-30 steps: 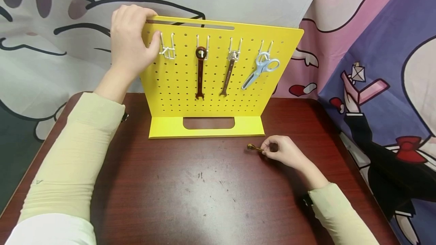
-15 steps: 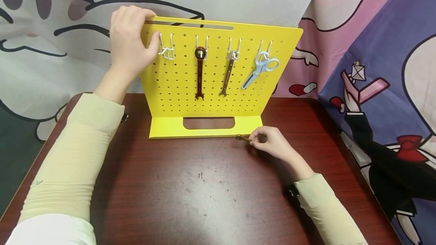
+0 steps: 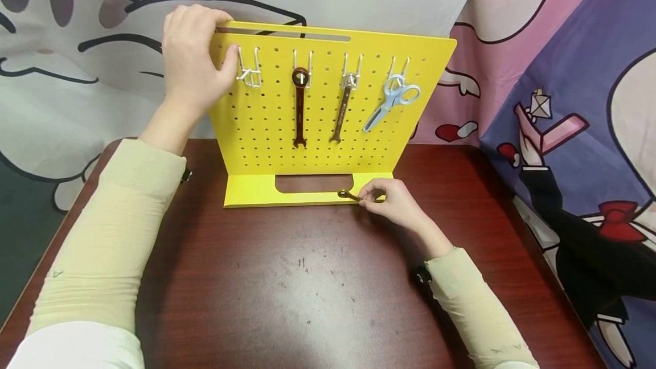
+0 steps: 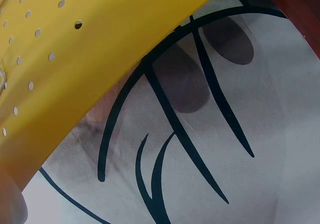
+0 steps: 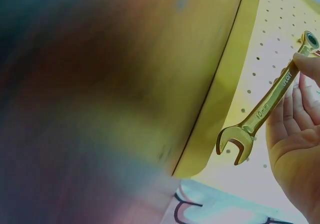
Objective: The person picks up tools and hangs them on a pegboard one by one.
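Observation:
My left hand [image 3: 192, 61] grips the top left corner of a yellow pegboard [image 3: 266, 147], thumb on its front face and fingers at the upper edge. In the left wrist view only a fingertip or thumb tip [image 4: 11, 204] shows beside the board. Between thumb and fingers, my right hand [image 3: 394, 201] pinches a small brass-coloured combination wrench [image 5: 270, 101], marked 10mm. Its ring end points left in the head view, just above the board's foot. The open-jaw end shows below my hand in the right wrist view.
White double hooks line the board's upper part. The leftmost hook [image 3: 250, 76] bears nothing. Others carry a dark reddish wrench [image 3: 300, 110], a second wrench [image 3: 342, 113] and light blue scissors [image 3: 386, 104]. The board stands on a dark red-brown table [image 3: 266, 278] before printed cloth [image 3: 558, 73].
My right hand has moved left and away from me with the wrench, from right of the board's foot to over its right part. My left hand keeps its grip on the corner.

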`<action>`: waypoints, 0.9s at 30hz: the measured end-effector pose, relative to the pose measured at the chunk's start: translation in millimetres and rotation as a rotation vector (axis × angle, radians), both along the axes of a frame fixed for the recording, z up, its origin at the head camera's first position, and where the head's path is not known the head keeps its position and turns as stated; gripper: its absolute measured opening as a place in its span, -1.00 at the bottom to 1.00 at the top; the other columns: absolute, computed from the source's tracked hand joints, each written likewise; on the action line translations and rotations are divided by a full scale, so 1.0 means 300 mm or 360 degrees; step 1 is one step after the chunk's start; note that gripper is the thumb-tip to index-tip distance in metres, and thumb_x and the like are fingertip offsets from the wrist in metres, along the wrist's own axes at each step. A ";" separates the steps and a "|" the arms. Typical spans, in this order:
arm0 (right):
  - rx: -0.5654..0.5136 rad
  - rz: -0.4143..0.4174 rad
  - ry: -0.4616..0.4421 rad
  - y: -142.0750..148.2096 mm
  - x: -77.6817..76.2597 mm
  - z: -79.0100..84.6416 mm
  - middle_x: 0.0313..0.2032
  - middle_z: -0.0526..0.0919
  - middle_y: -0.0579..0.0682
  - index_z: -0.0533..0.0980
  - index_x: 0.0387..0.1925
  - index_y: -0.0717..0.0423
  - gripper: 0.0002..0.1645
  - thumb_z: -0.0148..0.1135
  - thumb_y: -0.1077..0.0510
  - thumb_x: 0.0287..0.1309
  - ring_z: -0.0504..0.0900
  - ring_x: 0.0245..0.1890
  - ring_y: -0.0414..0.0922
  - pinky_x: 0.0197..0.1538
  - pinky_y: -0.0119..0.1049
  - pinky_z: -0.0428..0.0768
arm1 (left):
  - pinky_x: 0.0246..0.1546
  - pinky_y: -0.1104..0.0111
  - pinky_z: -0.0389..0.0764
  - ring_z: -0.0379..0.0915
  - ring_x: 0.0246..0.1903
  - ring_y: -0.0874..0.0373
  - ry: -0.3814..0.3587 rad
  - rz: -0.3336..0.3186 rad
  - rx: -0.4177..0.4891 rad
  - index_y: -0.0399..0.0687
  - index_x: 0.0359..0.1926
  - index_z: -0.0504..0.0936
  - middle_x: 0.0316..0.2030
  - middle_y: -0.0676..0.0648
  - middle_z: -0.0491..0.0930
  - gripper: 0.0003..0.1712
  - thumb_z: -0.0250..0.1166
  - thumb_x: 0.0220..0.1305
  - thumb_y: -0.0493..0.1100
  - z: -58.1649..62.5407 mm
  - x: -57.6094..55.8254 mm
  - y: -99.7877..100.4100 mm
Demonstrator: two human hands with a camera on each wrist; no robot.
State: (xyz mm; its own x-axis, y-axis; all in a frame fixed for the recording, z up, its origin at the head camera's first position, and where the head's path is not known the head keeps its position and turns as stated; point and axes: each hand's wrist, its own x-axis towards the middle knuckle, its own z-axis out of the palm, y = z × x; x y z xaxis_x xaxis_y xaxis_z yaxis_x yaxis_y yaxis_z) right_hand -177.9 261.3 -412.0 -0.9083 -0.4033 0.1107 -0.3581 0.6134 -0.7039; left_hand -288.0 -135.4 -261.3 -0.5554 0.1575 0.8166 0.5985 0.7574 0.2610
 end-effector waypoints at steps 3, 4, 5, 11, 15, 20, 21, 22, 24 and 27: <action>-0.0018 0.0012 0.0005 -0.024 -0.014 0.005 -0.35 0.79 0.03 0.74 -0.27 0.17 -0.90 0.44 0.36 0.16 0.67 -0.35 -0.21 -0.13 -0.21 0.71 | 0.37 0.00 0.29 0.38 0.07 -0.33 0.0002 0.0002 -0.0004 -0.36 0.17 0.59 0.02 -0.39 0.63 -0.54 0.14 0.45 -0.10 0.002 -0.001 0.000; -0.0029 0.0015 0.0007 -0.033 -0.019 0.008 -0.34 0.79 0.03 0.74 -0.26 0.18 -0.90 0.44 0.36 0.17 0.67 -0.34 -0.19 -0.12 -0.16 0.72 | 0.37 0.00 0.29 0.38 0.07 -0.33 0.0003 0.0003 -0.0006 -0.36 0.17 0.59 0.02 -0.39 0.63 -0.54 0.14 0.45 -0.10 0.002 -0.001 -0.001; -0.0036 0.0021 0.0007 -0.042 -0.024 0.010 -0.34 0.79 0.04 0.74 -0.26 0.18 -0.90 0.44 0.36 0.17 0.67 -0.34 -0.18 -0.11 -0.12 0.72 | 0.37 0.00 0.29 0.38 0.07 -0.33 0.0004 0.0006 -0.0009 -0.36 0.17 0.59 0.02 -0.39 0.63 -0.54 0.14 0.46 -0.10 0.002 -0.001 -0.001; -0.0094 0.0044 0.0027 -0.098 -0.052 0.024 -0.36 0.78 0.06 0.73 -0.26 0.19 -0.90 0.43 0.37 0.18 0.67 -0.34 -0.15 -0.11 -0.01 0.71 | 0.38 -0.01 0.29 0.38 0.07 -0.33 0.0001 0.0014 -0.0014 -0.36 0.17 0.58 0.02 -0.39 0.63 -0.54 0.13 0.46 -0.10 0.004 0.001 0.000; -0.0118 0.0067 0.0041 -0.132 -0.065 0.031 -0.36 0.77 0.06 0.73 -0.25 0.20 -0.90 0.43 0.37 0.18 0.66 -0.34 -0.17 -0.10 0.05 0.72 | 0.39 0.01 0.28 0.38 0.08 -0.33 -0.0002 0.0009 -0.0013 -0.36 0.18 0.58 0.03 -0.39 0.63 -0.54 0.13 0.47 -0.10 0.004 0.000 0.000; -0.0145 0.0090 0.0046 -0.174 -0.077 0.035 -0.36 0.78 0.08 0.73 -0.24 0.22 -0.89 0.44 0.37 0.18 0.66 -0.34 -0.14 -0.16 -0.15 0.70 | 0.40 0.01 0.28 0.38 0.08 -0.32 -0.0004 0.0007 -0.0016 -0.36 0.18 0.58 0.03 -0.38 0.63 -0.54 0.13 0.47 -0.10 0.003 0.000 0.001; -0.0151 0.0091 0.0044 -0.182 -0.079 0.034 -0.35 0.78 0.09 0.73 -0.23 0.22 -0.89 0.44 0.37 0.18 0.66 -0.33 -0.14 -0.16 -0.22 0.70 | 0.39 0.01 0.28 0.38 0.08 -0.32 -0.0004 0.0009 -0.0016 -0.36 0.18 0.58 0.03 -0.38 0.63 -0.54 0.13 0.47 -0.10 0.003 0.001 0.001; -0.0160 0.0090 0.0039 -0.190 -0.081 0.033 -0.34 0.78 0.09 0.73 -0.23 0.23 -0.88 0.44 0.37 0.17 0.66 -0.33 -0.14 -0.16 -0.27 0.70 | 0.39 0.01 0.28 0.38 0.08 -0.32 -0.0004 0.0010 -0.0017 -0.36 0.18 0.58 0.03 -0.38 0.63 -0.54 0.13 0.47 -0.10 0.003 0.000 0.001; -0.0181 0.0088 0.0028 -0.205 -0.085 0.032 -0.32 0.79 0.11 0.73 -0.21 0.24 -0.87 0.43 0.38 0.17 0.67 -0.30 -0.12 -0.15 -0.36 0.69 | 0.39 0.02 0.29 0.38 0.07 -0.32 -0.0002 0.0009 -0.0015 -0.36 0.18 0.58 0.02 -0.38 0.63 -0.54 0.13 0.47 -0.10 0.003 0.000 0.002; -0.0217 0.0090 0.0019 -0.229 -0.092 0.029 -0.29 0.79 0.14 0.72 -0.20 0.26 -0.85 0.44 0.40 0.16 0.69 -0.28 -0.10 -0.12 -0.37 0.71 | 0.38 0.01 0.29 0.38 0.07 -0.32 0.0000 0.0011 -0.0017 -0.36 0.18 0.58 0.01 -0.39 0.63 -0.54 0.13 0.47 -0.09 0.001 0.000 0.002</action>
State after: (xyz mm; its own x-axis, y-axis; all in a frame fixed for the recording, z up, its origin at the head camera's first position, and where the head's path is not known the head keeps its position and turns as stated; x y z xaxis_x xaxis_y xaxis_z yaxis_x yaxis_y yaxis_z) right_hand -205.5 192.6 -403.3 -0.8828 -0.4343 0.1788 -0.3985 0.4911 -0.7746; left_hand -287.9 -134.8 -261.1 -0.5564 0.1623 0.8149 0.5935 0.7640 0.2531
